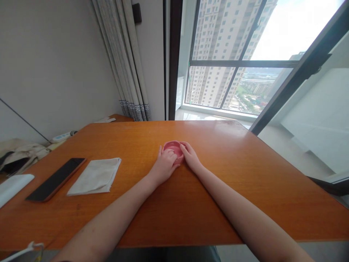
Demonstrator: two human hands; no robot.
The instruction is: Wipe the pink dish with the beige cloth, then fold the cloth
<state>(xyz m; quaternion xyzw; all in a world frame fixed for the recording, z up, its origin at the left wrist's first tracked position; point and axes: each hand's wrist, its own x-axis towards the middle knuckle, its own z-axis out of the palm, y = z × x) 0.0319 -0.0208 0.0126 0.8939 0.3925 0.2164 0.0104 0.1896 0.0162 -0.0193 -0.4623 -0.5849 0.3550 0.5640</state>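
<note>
A small pink bowl with a wavy rim sits on the wooden table, between my two hands. My left hand is at its near left side, with curled fingers reaching over the rim into the bowl and the thumb along the near outer wall. Whether anything small lies under those fingertips is hidden. My right hand grips the bowl from the right, its thumb at the rim and its other fingers around the outer side.
On the left of the table lie a folded pale cloth, a dark phone-like slab with a reddish-brown edge, and a white object. A white cord is at the near left edge. A curtain and a window stand beyond.
</note>
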